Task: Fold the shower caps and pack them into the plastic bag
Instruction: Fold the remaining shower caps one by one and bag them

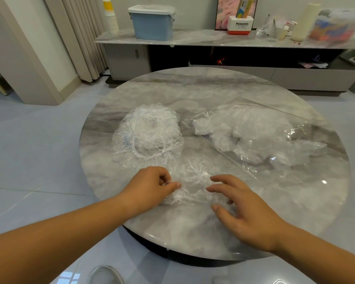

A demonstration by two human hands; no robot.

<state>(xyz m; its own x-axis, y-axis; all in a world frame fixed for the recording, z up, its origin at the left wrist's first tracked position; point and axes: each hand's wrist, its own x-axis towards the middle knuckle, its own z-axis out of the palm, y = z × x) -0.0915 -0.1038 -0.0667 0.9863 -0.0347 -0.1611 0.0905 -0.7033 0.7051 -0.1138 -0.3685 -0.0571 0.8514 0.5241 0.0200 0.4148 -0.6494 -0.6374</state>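
A round marble table [193,89] holds a clear plastic bag [254,138] of folded caps at far right, loose shower caps [148,136] at left. Near edge: left hand [152,187] pinches a crumpled shower cap [193,181]; right hand [246,208] rests on it, fingers spread.

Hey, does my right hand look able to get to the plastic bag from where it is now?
Probably yes. The right hand lies open on the shower cap being folded, and the plastic bag sits just beyond it on the same side of the table. Nothing stands between them.
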